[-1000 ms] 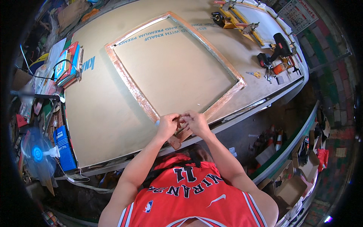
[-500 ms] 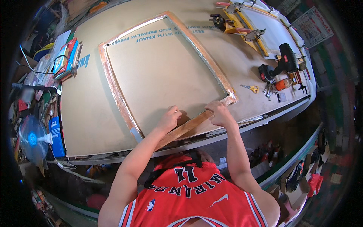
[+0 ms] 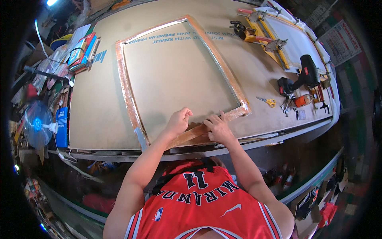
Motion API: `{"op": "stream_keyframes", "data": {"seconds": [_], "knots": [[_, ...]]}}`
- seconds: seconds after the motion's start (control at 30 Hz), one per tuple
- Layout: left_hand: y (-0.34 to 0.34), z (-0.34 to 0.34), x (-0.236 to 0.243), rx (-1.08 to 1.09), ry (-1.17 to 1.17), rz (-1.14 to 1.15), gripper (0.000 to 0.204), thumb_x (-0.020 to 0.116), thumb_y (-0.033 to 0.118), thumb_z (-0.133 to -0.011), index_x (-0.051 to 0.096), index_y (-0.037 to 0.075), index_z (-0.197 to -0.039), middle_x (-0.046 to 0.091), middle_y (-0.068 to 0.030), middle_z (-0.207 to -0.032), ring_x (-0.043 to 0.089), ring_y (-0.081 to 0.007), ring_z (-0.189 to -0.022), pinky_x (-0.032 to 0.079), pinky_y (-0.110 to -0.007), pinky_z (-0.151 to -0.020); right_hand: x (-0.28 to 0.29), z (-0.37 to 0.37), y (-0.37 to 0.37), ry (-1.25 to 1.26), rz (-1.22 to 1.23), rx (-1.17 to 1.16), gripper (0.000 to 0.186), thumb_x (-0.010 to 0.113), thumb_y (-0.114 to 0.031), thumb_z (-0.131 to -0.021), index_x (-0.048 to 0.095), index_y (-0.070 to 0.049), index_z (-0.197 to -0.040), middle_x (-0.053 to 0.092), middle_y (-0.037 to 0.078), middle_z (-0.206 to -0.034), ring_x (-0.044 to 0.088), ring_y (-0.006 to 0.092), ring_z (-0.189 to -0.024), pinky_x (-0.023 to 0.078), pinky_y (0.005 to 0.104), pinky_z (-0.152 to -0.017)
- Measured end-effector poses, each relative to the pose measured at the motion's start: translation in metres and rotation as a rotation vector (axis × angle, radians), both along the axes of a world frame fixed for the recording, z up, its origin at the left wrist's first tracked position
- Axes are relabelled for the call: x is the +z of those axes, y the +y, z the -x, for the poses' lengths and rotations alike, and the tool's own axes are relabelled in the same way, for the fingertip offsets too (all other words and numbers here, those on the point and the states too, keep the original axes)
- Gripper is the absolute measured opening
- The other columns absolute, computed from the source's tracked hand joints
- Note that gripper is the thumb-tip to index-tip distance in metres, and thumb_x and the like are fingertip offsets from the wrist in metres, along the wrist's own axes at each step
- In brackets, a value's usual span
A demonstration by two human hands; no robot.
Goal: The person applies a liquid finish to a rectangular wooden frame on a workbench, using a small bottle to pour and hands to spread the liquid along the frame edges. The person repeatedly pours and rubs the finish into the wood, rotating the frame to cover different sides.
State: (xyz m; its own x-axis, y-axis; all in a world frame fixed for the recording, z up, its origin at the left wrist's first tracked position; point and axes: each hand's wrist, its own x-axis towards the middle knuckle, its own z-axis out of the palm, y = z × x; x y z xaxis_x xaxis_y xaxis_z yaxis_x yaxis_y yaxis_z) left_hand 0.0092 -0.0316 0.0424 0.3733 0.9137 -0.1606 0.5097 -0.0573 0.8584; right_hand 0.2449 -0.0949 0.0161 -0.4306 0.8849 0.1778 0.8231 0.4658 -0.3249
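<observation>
The tabletop (image 3: pixel 99 115) is bright while fisheye edges curve into black.

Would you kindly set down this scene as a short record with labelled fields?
Left hand: left hand, fingers curled, by the frame's near rail; whether it holds anything small is unclear
Right hand: right hand, fingers over the near rail
Workpiece: rectangular wooden frame, patchy brown and whitish
Surface: tan tabletop, frame lying on it
Right of frame: yellow-handled scissors; farther right, a black power tool
Left of frame: stacked books; farther left, a fan
</observation>
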Motion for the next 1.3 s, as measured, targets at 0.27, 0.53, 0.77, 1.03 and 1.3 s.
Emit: {"op": "stream_keyframes", "data": {"seconds": [0.27,0.53,0.77,1.03,1.3], "knots": [[-0.048,0.033,-0.005,0.098,-0.022,-0.160,0.016,0.051,0.008,-0.102,0.062,0.003,-0.111,0.065,-0.0113,-0.080,0.064,-0.0234,-0.075,0.050,-0.037,-0.068,0.010,-0.002,-0.004,0.261,0.016,-0.008,0.050,0.080,-0.014,-0.069,0.068,-0.011,-0.118,0.066,0.011,-0.116,0.059,0.0304,-0.121,0.033,0.0609,-0.117],[-0.058,0.038,0.009,0.031,-0.015,0.074,0.015,0.062,0.011,-0.100,0.064,0.002,-0.111,0.070,-0.0139,-0.091,0.068,-0.0278,-0.080,0.054,-0.038,-0.074,0.013,-0.052,0.030,0.163,-0.388,-0.841,0.023,0.072,-0.005,-0.082,0.070,-0.001,-0.105,0.066,0.019,-0.113,0.059,0.0395,-0.113,0.050,0.0494,-0.095],[-0.065,0.013,-0.010,-0.083,0.131,-0.378,0.028,0.076,0.021,-0.091,0.068,0.003,-0.111,0.065,-0.0160,-0.097,0.065,-0.0311,-0.080,0.052,-0.042,-0.072,0.003,-0.132,0.050,0.482,0.239,-1.022,0.046,0.077,-0.027,-0.087,0.069,0.004,-0.120,0.073,0.025,-0.102,0.072,0.0399,-0.090,0.056,0.0461,-0.081],[-0.058,-0.009,-0.014,-0.137,0.291,-0.470,0.059,0.082,0.042,-0.082,0.065,0.003,-0.123,0.057,-0.0147,-0.115,0.057,-0.0357,-0.110,0.044,-0.053,-0.095,0.006,-0.056,0.016,0.267,0.238,-0.980,0.036,0.081,-0.035,-0.082,0.079,-0.002,-0.095,0.076,0.021,-0.088,0.075,0.0337,-0.083,0.058,0.0405,-0.078],[-0.069,-0.026,-0.005,-0.267,0.340,-0.371,0.068,0.081,0.046,-0.082,0.063,0.002,-0.130,0.053,-0.0175,-0.119,0.052,-0.0368,-0.119,0.041,-0.051,-0.102,-0.005,-0.039,0.001,0.606,0.635,-0.578,0.039,0.085,-0.024,-0.078,0.077,0.003,-0.106,0.078,0.017,-0.093,0.075,0.0221,-0.085,0.058,0.0347,-0.077]]}}
